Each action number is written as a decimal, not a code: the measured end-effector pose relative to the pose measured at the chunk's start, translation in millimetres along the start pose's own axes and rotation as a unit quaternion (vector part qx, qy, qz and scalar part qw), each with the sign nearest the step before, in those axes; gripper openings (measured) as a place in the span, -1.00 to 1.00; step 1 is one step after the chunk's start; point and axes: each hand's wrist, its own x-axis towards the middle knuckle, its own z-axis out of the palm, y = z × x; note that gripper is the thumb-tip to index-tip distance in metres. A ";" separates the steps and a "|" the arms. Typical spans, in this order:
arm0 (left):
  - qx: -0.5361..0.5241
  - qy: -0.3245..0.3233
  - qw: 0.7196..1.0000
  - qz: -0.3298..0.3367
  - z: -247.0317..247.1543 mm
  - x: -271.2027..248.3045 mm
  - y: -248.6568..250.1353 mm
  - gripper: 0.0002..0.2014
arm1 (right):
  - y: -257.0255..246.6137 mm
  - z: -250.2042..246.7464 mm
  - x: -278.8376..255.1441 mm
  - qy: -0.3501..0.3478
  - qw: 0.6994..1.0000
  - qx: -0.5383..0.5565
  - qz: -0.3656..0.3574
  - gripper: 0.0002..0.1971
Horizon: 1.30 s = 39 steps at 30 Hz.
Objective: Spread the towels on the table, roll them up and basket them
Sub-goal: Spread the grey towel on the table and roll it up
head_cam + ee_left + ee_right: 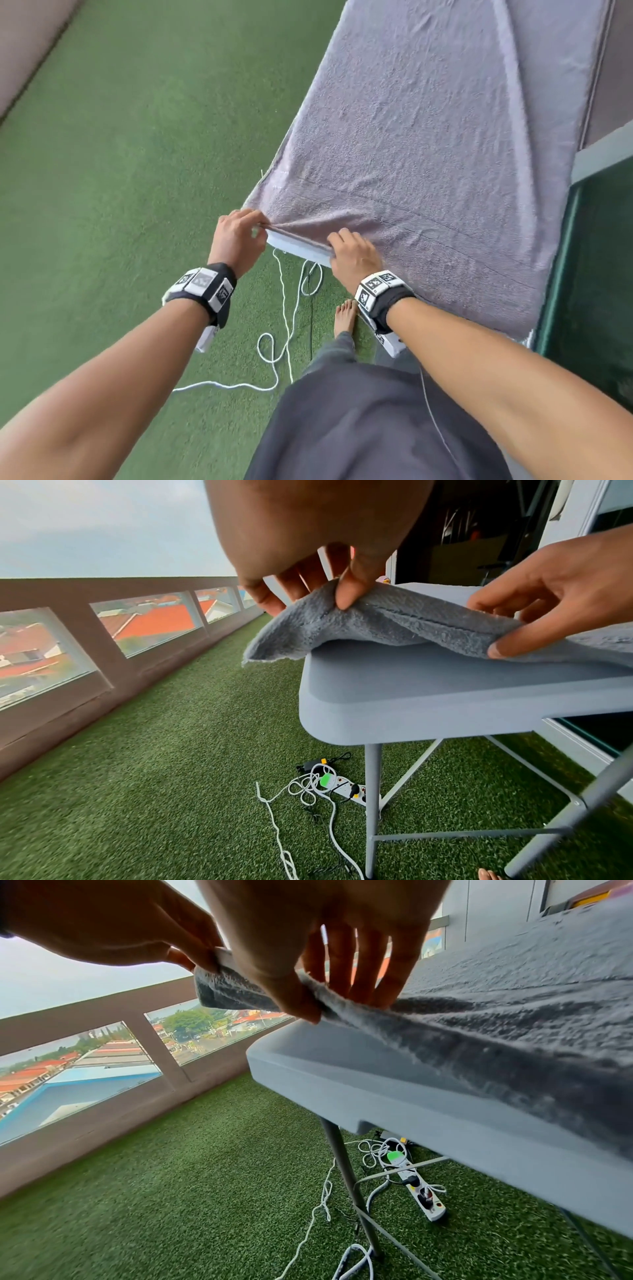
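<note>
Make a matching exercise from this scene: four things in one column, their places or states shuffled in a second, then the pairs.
Things:
1. towel
2. left hand
3. power strip
4. table

States:
A. on the grass under the table
B. pinching the towel's near corner
C. spread along the tabletop
D. near corner bared where the towel is lifted

Pairs: 1-C, 2-B, 3-A, 4-D

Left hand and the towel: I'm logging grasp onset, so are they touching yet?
Touching. The left wrist view shows the left hand pinching the towel edge between thumb and fingers, lifted off the table.
</note>
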 end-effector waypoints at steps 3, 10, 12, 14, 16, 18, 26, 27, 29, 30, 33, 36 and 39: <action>0.008 -0.006 1.000 -0.018 2.1 -0.3 -8.6 -0.87 | 23.2 -8.0 -6.9 -0.011 1.000 0.002 0.020 -0.86; 0.016 -0.044 0.999 -0.010 18.9 -7.0 -18.2 -0.87 | 130.9 -30.6 -116.7 -0.005 0.987 -0.008 0.163 -0.80; 0.013 -0.056 0.998 -0.002 25.5 -7.8 -16.4 -0.85 | 157.7 -35.1 -151.7 0.021 0.972 -0.002 0.232 -0.77; 0.013 -0.067 0.998 0.012 30.8 -6.9 -13.8 -0.83 | 176.8 -37.1 -179.8 0.044 0.956 0.002 0.290 -0.76; 0.017 -0.081 0.996 0.028 35.5 -6.9 -13.2 -0.81 | 190.3 -36.3 -202.8 0.082 0.940 0.006 0.330 -0.76; 0.020 -0.093 0.995 0.029 37.0 -5.1 -16.0 -0.81 | 196.7 -36.5 -219.5 0.120 0.927 0.013 0.356 -0.78; 0.030 -0.086 0.995 0.051 32.9 -3.6 -18.8 -0.85 | 192.7 -29.2 -240.1 0.189 0.915 0.002 0.357 -0.70; 0.029 -0.084 0.995 0.048 32.2 -5.1 -21.0 -0.86 | 191.7 -24.3 -241.3 0.183 0.921 -0.007 0.343 -0.67; 0.030 -0.081 0.995 0.045 31.7 -7.1 -25.2 -0.85 | 190.3 -16.8 -244.2 0.165 0.932 -0.014 0.323 -0.63; 0.034 -0.084 0.995 0.044 32.3 -8.2 -26.9 -0.85 | 190.9 -15.7 -245.0 0.159 0.934 -0.014 0.320 -0.63; 0.055 -0.097 0.993 0.034 35.3 -7.5 -29.9 -0.85 | 197.1 -22.0 -242.5 0.148 0.930 -0.013 0.335 -0.74; 0.078 -0.105 0.991 0.006 40.5 4.1 -30.8 -0.87 | 209.9 -32.4 -232.8 0.149 0.926 0.001 0.347 -0.78; 0.108 -0.137 0.985 -0.006 50.0 21.2 -23.1 -0.83 | 223.3 -41.9 -216.6 0.121 0.919 -0.003 0.374 -0.60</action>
